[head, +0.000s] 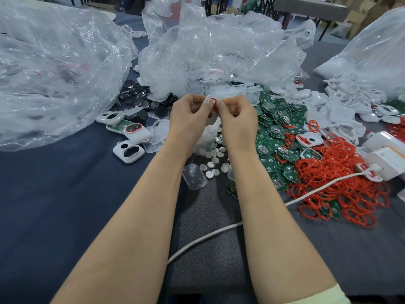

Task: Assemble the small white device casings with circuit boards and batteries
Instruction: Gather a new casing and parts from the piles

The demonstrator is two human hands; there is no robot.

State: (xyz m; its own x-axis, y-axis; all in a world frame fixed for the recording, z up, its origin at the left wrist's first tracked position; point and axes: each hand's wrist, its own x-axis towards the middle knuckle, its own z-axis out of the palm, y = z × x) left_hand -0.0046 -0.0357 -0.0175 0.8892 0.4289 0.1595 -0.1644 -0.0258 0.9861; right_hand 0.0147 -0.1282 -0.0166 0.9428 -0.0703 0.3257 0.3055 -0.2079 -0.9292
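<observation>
A worker's left hand (189, 119) and right hand (238, 123) meet above the middle of a dark desk (54, 194). Thumb and fingertips of both are clamped on a small white casing (208, 99) with a red ring (214, 106) at its edge. The piece is held up off the desk, just in front of a crumpled clear plastic bag (219, 51). Both forearms reach forward side by side, wrists slightly raised and fingers curled inward, so the piece sits between the two thumbs. The hands hide most of it, and whether a board is already inside cannot be told. Lifting the part clear of the clutter and gripping it from both sides likely lets the fingers seat the ring with even pressure. Supplies lie within easy reach. Silver coin batteries (215, 159) are scattered directly under the hands, and green circuit boards (278, 128) are heaped just to the right. A tangle of loose red rings (337, 172) spreads at the near right, with more white shells (341, 102) at the far right. To the left rest an empty white frame (128, 151) and, just beyond it, a ringed casing (137, 131). A white cable (208, 235) runs across the near desk beneath the right forearm.
</observation>
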